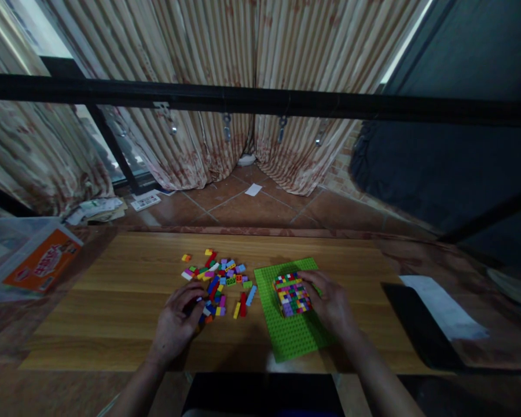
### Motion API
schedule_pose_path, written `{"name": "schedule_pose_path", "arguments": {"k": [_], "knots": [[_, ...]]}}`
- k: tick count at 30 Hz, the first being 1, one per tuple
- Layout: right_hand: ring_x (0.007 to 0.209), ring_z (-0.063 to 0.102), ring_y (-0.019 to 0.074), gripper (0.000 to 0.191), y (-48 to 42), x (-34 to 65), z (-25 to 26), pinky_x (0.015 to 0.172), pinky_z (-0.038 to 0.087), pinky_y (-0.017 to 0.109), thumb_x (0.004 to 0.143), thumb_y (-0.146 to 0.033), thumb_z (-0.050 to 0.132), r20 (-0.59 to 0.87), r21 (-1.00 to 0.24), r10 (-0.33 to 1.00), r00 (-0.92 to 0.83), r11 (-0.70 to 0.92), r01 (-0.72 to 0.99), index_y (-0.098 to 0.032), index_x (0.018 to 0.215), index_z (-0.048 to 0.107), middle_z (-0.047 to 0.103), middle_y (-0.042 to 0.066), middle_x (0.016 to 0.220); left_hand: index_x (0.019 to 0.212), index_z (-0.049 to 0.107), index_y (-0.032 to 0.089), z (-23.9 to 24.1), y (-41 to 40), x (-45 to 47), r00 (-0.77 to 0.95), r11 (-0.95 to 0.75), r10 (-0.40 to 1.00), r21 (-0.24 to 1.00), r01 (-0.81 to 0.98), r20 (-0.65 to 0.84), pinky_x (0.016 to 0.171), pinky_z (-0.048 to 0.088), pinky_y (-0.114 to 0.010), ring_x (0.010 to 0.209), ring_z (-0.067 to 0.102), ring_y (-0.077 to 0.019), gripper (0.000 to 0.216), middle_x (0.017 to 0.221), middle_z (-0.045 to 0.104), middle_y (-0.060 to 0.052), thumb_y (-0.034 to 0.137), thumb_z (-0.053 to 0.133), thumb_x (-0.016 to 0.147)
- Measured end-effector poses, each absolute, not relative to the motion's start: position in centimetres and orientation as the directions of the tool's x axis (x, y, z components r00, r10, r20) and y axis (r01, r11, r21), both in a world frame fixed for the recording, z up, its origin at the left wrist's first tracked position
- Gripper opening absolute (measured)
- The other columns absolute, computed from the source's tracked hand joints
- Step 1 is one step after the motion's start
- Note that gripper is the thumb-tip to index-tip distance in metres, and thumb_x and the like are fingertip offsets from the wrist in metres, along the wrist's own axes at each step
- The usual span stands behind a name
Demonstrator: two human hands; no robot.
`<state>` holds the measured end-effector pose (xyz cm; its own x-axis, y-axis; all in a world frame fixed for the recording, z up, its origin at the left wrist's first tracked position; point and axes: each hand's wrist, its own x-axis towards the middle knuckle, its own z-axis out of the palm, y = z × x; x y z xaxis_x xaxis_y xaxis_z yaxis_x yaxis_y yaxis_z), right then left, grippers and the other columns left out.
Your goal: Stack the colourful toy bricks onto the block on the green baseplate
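Observation:
On the right half of the wooden table lies a green studded baseplate (286, 341), with a blocky structure of many-coloured toy bricks (293, 295) standing on it. My right hand (330, 301) grips this structure from its right side, fingers along the far edge and thumb nearer me. To the left, my left hand (178, 318) is at the near-left edge of a loose pile of toy bricks (219, 281). Its fingers are curled in towards the thumb; a small pale spot shows at the tips, too small to name. A red brick (243, 304) and a yellow brick (237, 310) lie between pile and baseplate.
A clear plastic box with an orange label (43, 263) stands left of the table (113, 289). At the right end are a black flat object (417, 324) and a white sheet (445, 310). A dark metal bar (260, 101) crosses in front of striped curtains (200, 46).

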<state>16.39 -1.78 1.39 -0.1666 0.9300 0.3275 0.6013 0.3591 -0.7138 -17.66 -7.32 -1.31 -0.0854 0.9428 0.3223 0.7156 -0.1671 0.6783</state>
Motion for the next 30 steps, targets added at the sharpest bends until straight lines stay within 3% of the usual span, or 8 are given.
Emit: {"name": "schedule_pose_path", "arguments": {"k": [7, 11, 16, 23, 30], "knots": [[0.103, 0.058, 0.0253, 0.030, -1.1, 16.3, 0.0, 0.091, 0.045, 0.045, 0.086, -0.043, 0.052, 0.332, -0.809, 0.941, 0.064, 0.249, 0.533, -0.024, 0.104, 0.065, 0.064, 0.009, 0.108, 0.089, 0.067, 0.022, -1.1, -7.4, -17.6, -0.090, -0.156, 0.946, 0.680, 0.716, 0.312, 0.095, 0.046, -0.040, 0.104, 0.060, -0.0220, 0.018, 0.109, 0.065, -0.006, 0.034, 0.057, 0.081], [0.100, 0.060, 0.0240, 0.035, -0.4, 15.8, -0.4, 0.089, 0.045, 0.045, 0.085, -0.045, 0.052, 0.198, -0.852, 0.980, 0.019, 0.162, 0.498, -0.021, 0.108, 0.064, 0.065, 0.009, 0.108, 0.090, 0.067, 0.022, -1.1, -7.4, -17.6, -0.084, -0.159, 0.949, 0.691, 0.705, 0.305, 0.096, 0.046, -0.040, 0.105, 0.059, -0.0216, 0.017, 0.109, 0.065, -0.006, 0.033, 0.056, 0.082], [0.082, 0.064, 0.0209, 0.040, -0.4, 15.2, -0.5, 0.075, 0.050, 0.037, 0.082, -0.048, 0.054, 0.047, -0.920, 0.999, 0.025, 0.033, 0.391, -0.019, 0.107, 0.065, 0.070, 0.008, 0.096, 0.090, 0.067, 0.022, -1.2, -7.4, -17.6, -0.088, -0.151, 0.951, 0.692, 0.706, 0.297, 0.096, 0.046, -0.040, 0.106, 0.059, -0.0219, 0.017, 0.110, 0.065, -0.006, 0.033, 0.057, 0.082], [0.087, 0.063, 0.0209, 0.037, -0.5, 14.7, -0.9, 0.080, 0.048, 0.037, 0.080, -0.045, 0.056, 0.065, -0.926, 0.997, 0.052, 0.041, 0.375, -0.018, 0.103, 0.067, 0.069, 0.007, 0.098, 0.090, 0.067, 0.023, -1.2, -7.5, -17.6, -0.080, -0.155, 0.952, 0.693, 0.704, 0.294, 0.096, 0.045, -0.039, 0.107, 0.059, -0.0218, 0.017, 0.108, 0.066, -0.005, 0.031, 0.056, 0.082], [0.081, 0.064, 0.0209, 0.041, -0.9, 14.8, -1.0, 0.074, 0.051, 0.036, 0.080, -0.049, 0.055, 0.054, -0.931, 0.997, 0.049, 0.032, 0.364, -0.017, 0.102, 0.066, 0.070, 0.008, 0.093, 0.087, 0.068, 0.023, -1.1, -7.5, -17.4, -0.086, -0.176, 0.942, 0.697, 0.695, 0.324, 0.095, 0.046, -0.039, 0.106, 0.059, -0.0210, 0.014, 0.107, 0.067, -0.005, 0.027, 0.056, 0.080]]}}
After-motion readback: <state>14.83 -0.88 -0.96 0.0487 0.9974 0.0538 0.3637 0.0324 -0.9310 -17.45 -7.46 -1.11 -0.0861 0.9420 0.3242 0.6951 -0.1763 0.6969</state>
